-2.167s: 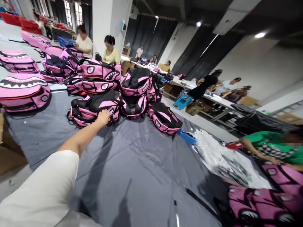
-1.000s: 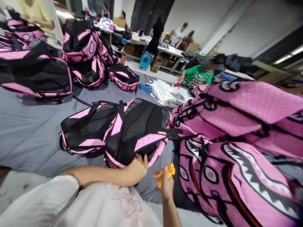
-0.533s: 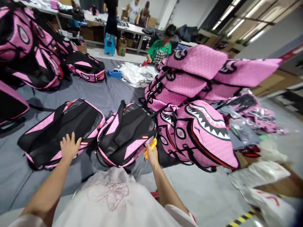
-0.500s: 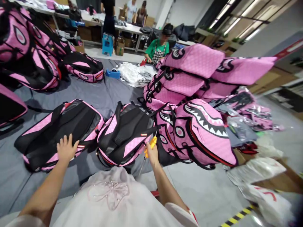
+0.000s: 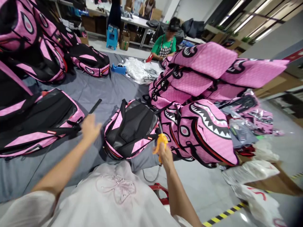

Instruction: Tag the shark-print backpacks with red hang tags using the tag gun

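Blurred by motion, my left hand (image 5: 90, 129) is at the right end of a black-and-pink backpack (image 5: 44, 116) lying back panel up. Its fingers look apart, with nothing visible in them. A loose black strap end (image 5: 96, 106) sticks out just beyond it. My right hand (image 5: 165, 154) grips a yellow-orange handled tool (image 5: 162, 139) with a thin grey tip pointing up; its exact kind is unclear. A grey cord (image 5: 151, 181) hangs below that hand. Between my hands, a second backpack (image 5: 136, 129) lies straps up, its right edge close to the tool.
Pink shark-mouth backpacks (image 5: 210, 132) stand at the right, with more stacked (image 5: 208, 60) behind. Other bags (image 5: 26, 28) pile up at the left. A blue tape dispenser (image 5: 119, 68) and white plastic (image 5: 142, 70) lie farther back. A person in green (image 5: 163, 45) sits across the table.
The left backpack has shifted left, away from the second one. My left hand has lifted off its middle and moved right. My right hand still grips the tool, a little farther right.
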Demonstrator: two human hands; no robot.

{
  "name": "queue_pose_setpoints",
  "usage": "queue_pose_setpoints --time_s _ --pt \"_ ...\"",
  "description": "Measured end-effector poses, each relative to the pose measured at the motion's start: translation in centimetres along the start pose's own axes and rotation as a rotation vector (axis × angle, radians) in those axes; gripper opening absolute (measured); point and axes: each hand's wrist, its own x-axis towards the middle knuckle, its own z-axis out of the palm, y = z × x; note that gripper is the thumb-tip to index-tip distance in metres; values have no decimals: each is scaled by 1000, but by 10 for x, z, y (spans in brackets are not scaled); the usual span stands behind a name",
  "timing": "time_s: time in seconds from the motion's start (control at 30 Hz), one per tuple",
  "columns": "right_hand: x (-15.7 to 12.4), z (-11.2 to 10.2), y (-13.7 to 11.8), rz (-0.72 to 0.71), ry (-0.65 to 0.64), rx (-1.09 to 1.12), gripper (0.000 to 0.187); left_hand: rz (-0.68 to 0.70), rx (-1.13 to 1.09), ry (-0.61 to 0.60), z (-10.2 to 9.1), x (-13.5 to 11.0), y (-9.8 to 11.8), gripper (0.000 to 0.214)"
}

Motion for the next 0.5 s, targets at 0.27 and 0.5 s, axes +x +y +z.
queue_pose_setpoints --time_s 0.27,0.5 --pt "-18 32 -58 -45 -377 -187 67 151 245 -506 62 -43 97 75" --pt "7 79 -82 -359 -518 -943 52 98 331 -562 38 -102 68 72"
